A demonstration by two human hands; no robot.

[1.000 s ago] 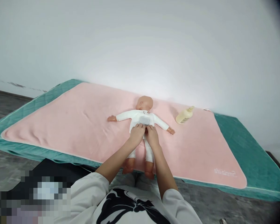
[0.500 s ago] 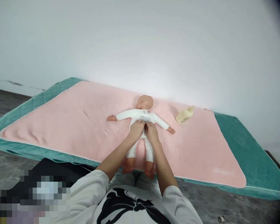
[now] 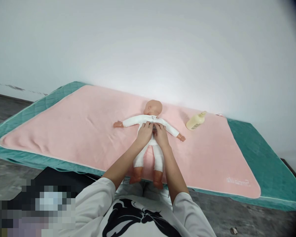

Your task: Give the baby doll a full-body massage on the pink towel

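A baby doll [image 3: 158,158] with a white cloth body and tan plastic head, hands and feet lies stretched out, head away from me. It appears to lie on its front, its head turned to the left. On the upper middle of its torso rest my left hand [image 3: 146,132] and my right hand [image 3: 160,133], side by side and almost touching. The fingers of both are bent and closed against the white cloth. My hands cover the fingertips' contact, so how much cloth they grip is hard to see.
Under the doll spreads a pink mat [image 3: 88,121] over a green padded bed [image 3: 251,148], which stands against a white wall [image 3: 148,49]. A cream pump bottle [image 3: 195,121] is at the doll's right. Something black [image 3: 54,177] stands below the front edge, at left.
Both hands have slid a short way up the doll's torso toward its head. The doll and the bottle stay where they were.
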